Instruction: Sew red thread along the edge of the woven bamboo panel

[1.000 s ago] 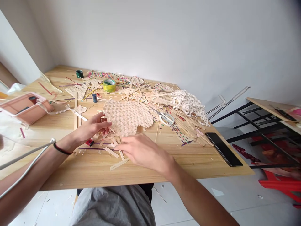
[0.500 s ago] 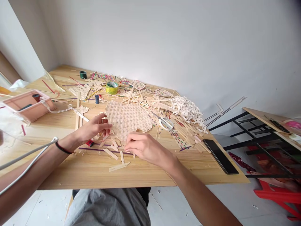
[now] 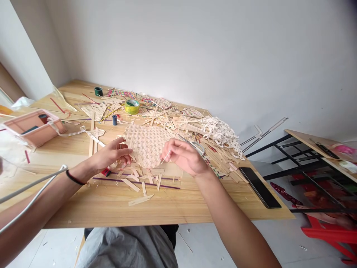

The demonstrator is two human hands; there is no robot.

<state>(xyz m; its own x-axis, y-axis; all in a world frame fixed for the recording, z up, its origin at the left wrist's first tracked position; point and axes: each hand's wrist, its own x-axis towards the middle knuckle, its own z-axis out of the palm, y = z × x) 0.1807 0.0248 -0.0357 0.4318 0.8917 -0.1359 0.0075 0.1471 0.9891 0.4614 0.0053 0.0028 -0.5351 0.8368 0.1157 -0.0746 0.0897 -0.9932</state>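
A woven piece of pale strips (image 3: 146, 145) lies on the wooden table in front of me. My left hand (image 3: 115, 152) is at its left edge, fingers curled, with thumb and fingertips around that edge. Over its right side is my right hand (image 3: 181, 154), raised, pinching a thin pale strip (image 3: 166, 157) that slants down to the left. Short cut strips (image 3: 130, 185) and long purple strips (image 3: 167, 185) lie nearer the table's front edge. Close to my left wrist sits a small red object (image 3: 106, 172).
Behind are yellow tape (image 3: 132, 107), a blue spool (image 3: 114, 120) and heaped strips. White-handled scissors (image 3: 199, 147) lie partly behind my right hand. A pink basket (image 3: 41, 136) stands left; a phone (image 3: 259, 187) lies right, and white curled strips (image 3: 221, 130) are piled back right.
My right hand has moved up and to the right from the woven piece's lower edge, and a thin strip now shows in its fingers. My left hand has barely moved.
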